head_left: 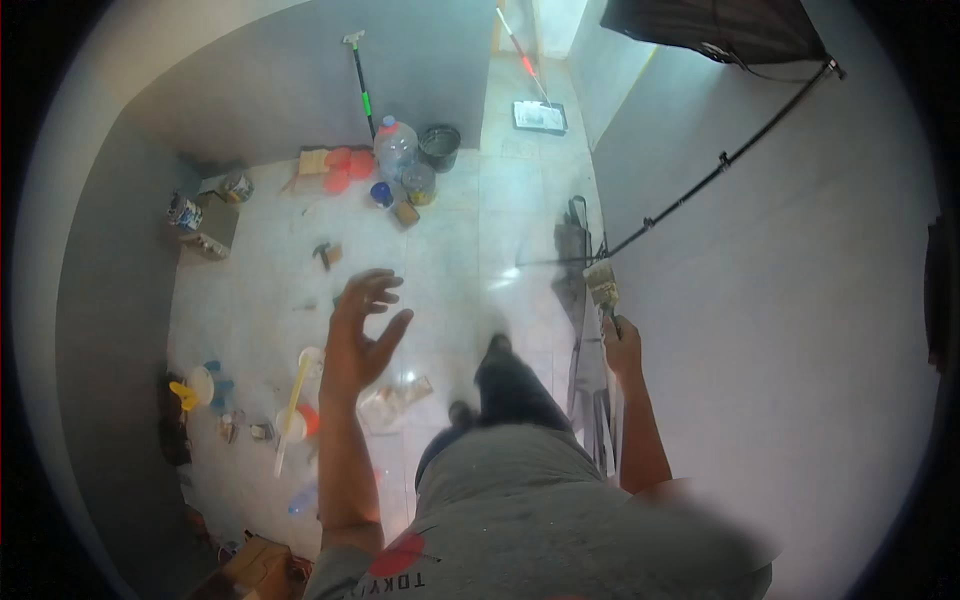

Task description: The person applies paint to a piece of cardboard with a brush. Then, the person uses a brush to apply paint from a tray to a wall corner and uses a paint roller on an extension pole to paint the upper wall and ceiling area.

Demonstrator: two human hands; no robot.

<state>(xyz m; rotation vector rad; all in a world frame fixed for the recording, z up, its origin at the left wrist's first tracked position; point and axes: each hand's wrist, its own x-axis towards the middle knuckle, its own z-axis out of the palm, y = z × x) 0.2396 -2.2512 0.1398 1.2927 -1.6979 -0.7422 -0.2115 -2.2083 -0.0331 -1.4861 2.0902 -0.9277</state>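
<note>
My right hand (pixel 622 347) grips the handle of a flat paintbrush (pixel 602 285). Its wide bristles look pale and point up and away from me, close to the grey wall on the right. My left hand (pixel 368 325) is raised in front of my body with nothing in it, its fingers apart and curving to the right. Beneath that hand lies the tiled floor, with a hammer (pixel 322 256) a little farther off. Just beyond the brush stands the lower end of a black light stand (pixel 690 195), beside a dark bag (pixel 573 250) along the wall.
A softbox (pixel 720 28) hangs at upper right. Far off are a paint tray (pixel 540 117), a large clear bottle (pixel 396 145), a black bucket (pixel 439 147) and a squeegee pole (pixel 362 85). Tubs, including a white bucket (pixel 293 422), stand at left; a cardboard box (pixel 262 568) is at lower left.
</note>
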